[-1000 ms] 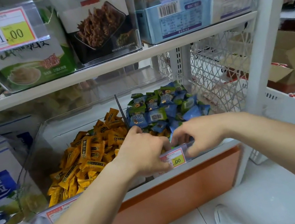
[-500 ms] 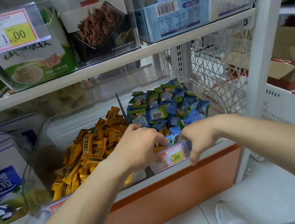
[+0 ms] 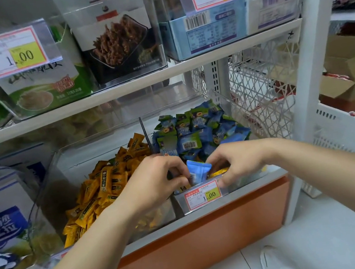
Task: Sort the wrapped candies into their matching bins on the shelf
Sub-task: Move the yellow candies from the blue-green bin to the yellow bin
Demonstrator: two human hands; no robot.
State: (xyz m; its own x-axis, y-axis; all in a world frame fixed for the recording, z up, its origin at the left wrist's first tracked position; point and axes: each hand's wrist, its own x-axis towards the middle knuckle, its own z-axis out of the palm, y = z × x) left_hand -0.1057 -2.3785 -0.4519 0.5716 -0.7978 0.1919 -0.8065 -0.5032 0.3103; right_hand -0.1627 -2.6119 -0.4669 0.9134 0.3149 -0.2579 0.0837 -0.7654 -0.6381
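Note:
Two clear bins sit side by side on the lower shelf. The left bin [image 3: 61, 175] holds a heap of yellow wrapped candies [image 3: 108, 188]. Blue and green wrapped candies [image 3: 194, 131] are piled in the right bin [image 3: 247, 180]. My left hand [image 3: 156, 184] reaches over the divider and pinches a light blue candy [image 3: 199, 173] standing upright at the right bin's front. My right hand [image 3: 235, 164] is just right of it, fingers curled down over a yellow wrapper [image 3: 219, 171] lying at that bin's front edge. Whether those fingers hold the wrapper is hidden.
A 1.00 price tag [image 3: 203, 195] hangs on the right bin's front. Boxed snacks [image 3: 113, 37] fill the upper shelf. Right of the bins are a white mesh basket [image 3: 259, 97] and the shelf post [image 3: 308, 65]. Cardboard boxes [image 3: 354, 72] stand on the floor, with my shoe [image 3: 278, 263] below.
Both hands stayed at the right bin's front. The light blue candy has come up between them, now pinched by my left hand. The view shifted slightly downward.

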